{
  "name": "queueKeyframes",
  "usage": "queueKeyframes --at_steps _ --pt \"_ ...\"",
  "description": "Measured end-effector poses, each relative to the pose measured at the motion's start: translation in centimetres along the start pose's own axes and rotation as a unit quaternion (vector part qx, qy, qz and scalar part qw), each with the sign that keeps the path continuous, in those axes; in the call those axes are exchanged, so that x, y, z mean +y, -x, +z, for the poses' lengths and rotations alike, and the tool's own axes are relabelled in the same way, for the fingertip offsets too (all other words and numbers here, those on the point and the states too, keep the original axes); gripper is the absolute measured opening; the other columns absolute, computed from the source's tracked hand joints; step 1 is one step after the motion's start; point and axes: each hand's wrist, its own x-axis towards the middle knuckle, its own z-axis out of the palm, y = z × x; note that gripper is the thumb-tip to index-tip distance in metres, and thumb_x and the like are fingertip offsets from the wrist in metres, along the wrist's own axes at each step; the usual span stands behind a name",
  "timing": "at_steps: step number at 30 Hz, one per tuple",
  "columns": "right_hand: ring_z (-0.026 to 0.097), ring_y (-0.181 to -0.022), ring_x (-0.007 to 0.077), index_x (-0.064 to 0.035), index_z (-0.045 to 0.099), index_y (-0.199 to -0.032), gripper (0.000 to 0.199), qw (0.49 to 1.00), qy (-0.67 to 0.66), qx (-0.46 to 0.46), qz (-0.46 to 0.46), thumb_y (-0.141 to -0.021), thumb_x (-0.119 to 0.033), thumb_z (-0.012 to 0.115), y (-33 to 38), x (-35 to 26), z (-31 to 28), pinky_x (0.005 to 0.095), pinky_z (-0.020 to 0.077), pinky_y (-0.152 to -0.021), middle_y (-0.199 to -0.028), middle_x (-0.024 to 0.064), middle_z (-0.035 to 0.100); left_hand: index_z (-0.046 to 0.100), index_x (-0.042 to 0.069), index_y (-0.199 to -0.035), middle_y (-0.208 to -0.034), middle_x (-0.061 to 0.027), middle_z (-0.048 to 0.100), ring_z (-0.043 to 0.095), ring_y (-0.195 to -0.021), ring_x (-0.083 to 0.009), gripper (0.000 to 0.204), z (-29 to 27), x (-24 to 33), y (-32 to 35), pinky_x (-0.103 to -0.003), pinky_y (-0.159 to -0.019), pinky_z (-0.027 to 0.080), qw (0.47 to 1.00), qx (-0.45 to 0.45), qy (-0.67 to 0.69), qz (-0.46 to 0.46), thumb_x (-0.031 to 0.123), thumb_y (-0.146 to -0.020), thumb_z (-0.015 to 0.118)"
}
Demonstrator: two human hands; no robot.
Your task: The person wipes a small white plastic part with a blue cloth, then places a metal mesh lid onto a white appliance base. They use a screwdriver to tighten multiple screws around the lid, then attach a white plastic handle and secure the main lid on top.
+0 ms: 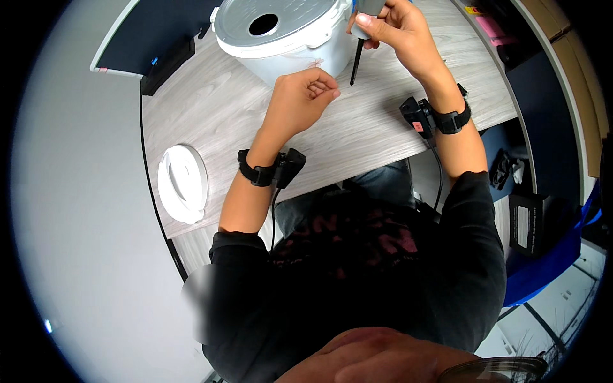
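Note:
A white round appliance body (281,32), with a grey top and a dark round hole in it, stands at the far side of the wooden table (370,127). My right hand (396,32) grips a screwdriver (356,60) by its grey handle, the black shaft pointing down beside the appliance. My left hand (300,99) rests on the table just in front of the appliance with the fingers curled in and pinched together; what they hold, if anything, is too small to tell. Both wrists wear black bands with small devices.
A white round lid (183,183) lies near the table's left front corner. A dark panel (150,32) and a black bar sit at the far left. Boxes, a black bag and blue fabric (549,255) crowd the floor on the right.

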Motion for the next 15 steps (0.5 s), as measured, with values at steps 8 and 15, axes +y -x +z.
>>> queueKeyframes --at_steps 8,15 --pt "0.061 -0.074 0.0050 -0.0036 0.054 -0.123 0.036 0.998 -0.023 -0.056 -0.017 -0.092 -0.010 0.071 -0.5 0.6 2.3 0.0207 0.0519 -0.063 -0.091 -0.0003 0.063 0.067 0.001 -0.101 -0.083 -0.0021 0.071 0.063 -0.075 -0.0064 0.020 -0.4 -0.3 0.9 -0.020 -0.068 0.048 0.997 0.033 0.048 0.041 0.001 -0.083 0.076" --pt "0.061 -0.073 0.0047 -0.0037 0.054 -0.123 0.036 0.998 -0.020 -0.052 -0.034 -0.092 -0.009 0.071 -0.9 0.5 3.1 0.0205 0.0513 -0.063 -0.090 -0.0013 0.063 0.068 0.000 -0.099 -0.083 -0.0036 0.072 0.065 -0.077 -0.0079 0.018 -0.9 -0.5 1.2 -0.022 -0.070 0.050 0.998 0.019 0.031 0.052 0.001 -0.083 0.076"
